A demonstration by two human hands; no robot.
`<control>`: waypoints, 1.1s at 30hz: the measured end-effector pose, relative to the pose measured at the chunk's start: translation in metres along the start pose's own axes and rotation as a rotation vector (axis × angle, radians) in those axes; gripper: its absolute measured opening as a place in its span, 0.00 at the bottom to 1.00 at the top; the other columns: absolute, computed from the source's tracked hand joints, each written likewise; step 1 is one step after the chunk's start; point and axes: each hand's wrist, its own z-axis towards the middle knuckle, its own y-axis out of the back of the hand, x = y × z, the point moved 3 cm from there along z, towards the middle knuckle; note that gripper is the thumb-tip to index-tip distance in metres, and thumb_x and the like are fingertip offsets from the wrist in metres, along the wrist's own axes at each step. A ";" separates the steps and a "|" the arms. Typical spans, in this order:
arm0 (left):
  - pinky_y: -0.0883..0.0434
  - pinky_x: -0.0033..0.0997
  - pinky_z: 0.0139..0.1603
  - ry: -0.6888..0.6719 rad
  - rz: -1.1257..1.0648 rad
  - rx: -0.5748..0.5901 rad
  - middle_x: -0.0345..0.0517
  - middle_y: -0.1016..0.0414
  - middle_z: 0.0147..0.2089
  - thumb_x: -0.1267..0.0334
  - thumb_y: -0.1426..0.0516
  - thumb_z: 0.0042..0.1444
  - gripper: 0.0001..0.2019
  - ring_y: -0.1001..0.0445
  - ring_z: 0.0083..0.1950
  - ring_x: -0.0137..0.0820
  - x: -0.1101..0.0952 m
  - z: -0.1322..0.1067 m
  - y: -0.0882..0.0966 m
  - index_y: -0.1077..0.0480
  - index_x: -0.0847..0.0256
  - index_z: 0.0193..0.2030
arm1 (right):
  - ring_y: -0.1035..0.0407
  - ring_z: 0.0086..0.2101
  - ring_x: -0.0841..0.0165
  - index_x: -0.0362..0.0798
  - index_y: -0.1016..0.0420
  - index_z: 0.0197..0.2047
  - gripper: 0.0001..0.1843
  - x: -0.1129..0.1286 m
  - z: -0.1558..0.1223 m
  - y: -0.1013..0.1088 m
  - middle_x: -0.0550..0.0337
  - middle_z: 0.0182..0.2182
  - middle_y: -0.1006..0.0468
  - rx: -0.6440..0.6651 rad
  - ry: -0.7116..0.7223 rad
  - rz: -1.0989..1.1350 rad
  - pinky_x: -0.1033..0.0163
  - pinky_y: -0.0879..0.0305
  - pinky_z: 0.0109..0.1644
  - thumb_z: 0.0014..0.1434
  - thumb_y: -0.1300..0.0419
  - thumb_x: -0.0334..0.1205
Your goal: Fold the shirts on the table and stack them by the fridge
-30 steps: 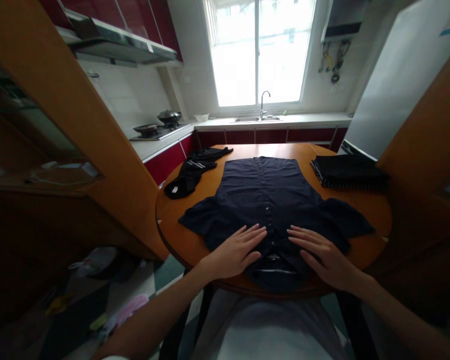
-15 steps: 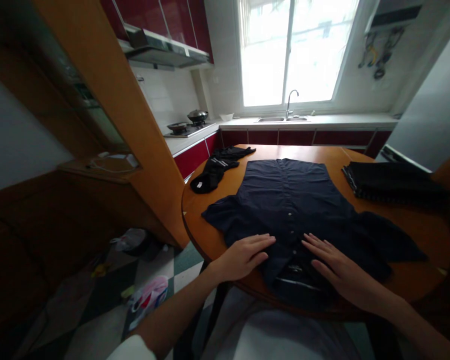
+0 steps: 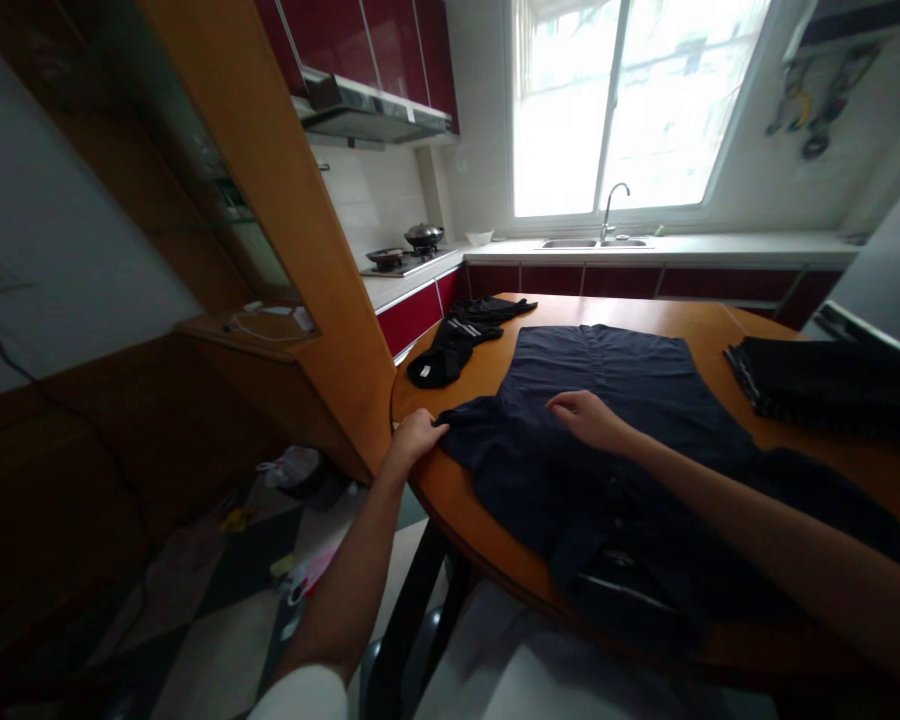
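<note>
A navy button-up shirt (image 3: 637, 375) lies spread on the table, its collar end towards me and its hem at the far side. My left hand (image 3: 417, 434) is closed on the end of the shirt's left-hand sleeve, at the table's edge. Over the middle of the shirt is my right hand (image 3: 589, 418), its fingers curled together. No cloth shows between them, and whether the hand touches the shirt is unclear. My right forearm crosses above the shirt and hides part of its front.
The round wooden table (image 3: 701, 318) also bears a crumpled black garment (image 3: 450, 350) with white stripes at the far left and a folded black stack of cloth (image 3: 817, 375) at the right. A wooden cabinet (image 3: 322, 250) stands on the left. Behind are a sink and stove.
My left hand has moved left from near the shirt's collar to the sleeve end and closed on it. My right hand has moved up and left, its fingers now curled. The view has shifted left.
</note>
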 end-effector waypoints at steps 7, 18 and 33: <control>0.37 0.25 0.28 -0.107 -0.314 0.095 0.38 0.30 0.26 0.60 0.43 0.56 0.08 0.31 0.28 0.29 -0.033 0.016 0.019 0.29 0.63 0.32 | 0.23 0.36 0.61 0.45 0.18 0.40 0.13 -0.006 0.013 -0.041 0.55 0.34 0.17 0.051 -0.145 0.293 0.59 0.27 0.41 0.60 0.44 0.38; 0.29 0.30 0.40 -0.638 -0.616 0.214 0.52 0.21 0.44 0.51 0.40 0.61 0.18 0.24 0.38 0.31 -0.157 0.072 0.009 0.25 0.66 0.47 | 0.22 0.39 0.61 0.51 0.33 0.59 0.27 -0.010 0.001 -0.045 0.52 0.45 0.19 -0.075 -0.429 0.705 0.58 0.23 0.34 0.66 0.49 0.60; 0.33 0.35 0.57 -0.713 -0.128 0.097 0.49 0.28 0.42 0.60 0.38 0.60 0.11 0.28 0.47 0.36 -0.086 0.108 -0.048 0.25 0.62 0.29 | 0.26 0.49 0.58 0.48 0.30 0.61 0.27 -0.019 -0.005 -0.041 0.50 0.49 0.21 -0.245 -0.185 0.086 0.53 0.29 0.55 0.58 0.40 0.37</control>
